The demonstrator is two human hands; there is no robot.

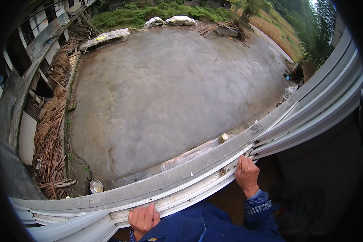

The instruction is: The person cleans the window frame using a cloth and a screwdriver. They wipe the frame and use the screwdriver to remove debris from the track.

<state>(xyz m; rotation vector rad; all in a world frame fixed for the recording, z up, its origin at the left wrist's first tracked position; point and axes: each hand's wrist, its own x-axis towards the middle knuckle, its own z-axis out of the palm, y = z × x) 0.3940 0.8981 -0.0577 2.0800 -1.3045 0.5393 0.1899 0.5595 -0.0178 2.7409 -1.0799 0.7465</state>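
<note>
My left hand [143, 219] lies curled over the lower rail of a white window frame [169, 207], its fingers on the dirty sliding track. Further along to the right, my right hand [247, 174] grips the same rail beside the end of the sliding sashes [308, 121]. Both thumbs are drawn in close to the fingers. Dirt and small debris [222, 171] lie in the track between the hands. At the lower left, another white sash [69, 225] ends close to my left hand. Outside the frame runs a grey concrete ledge [133, 189].
Below lies a concrete yard [175, 90]. Stacked firewood [50, 142] lines a building at left. A metal basin [96, 186] and a cut log [223, 138] are seen just beyond the ledge. Covered piles [181, 20] stand at the yard's far edge.
</note>
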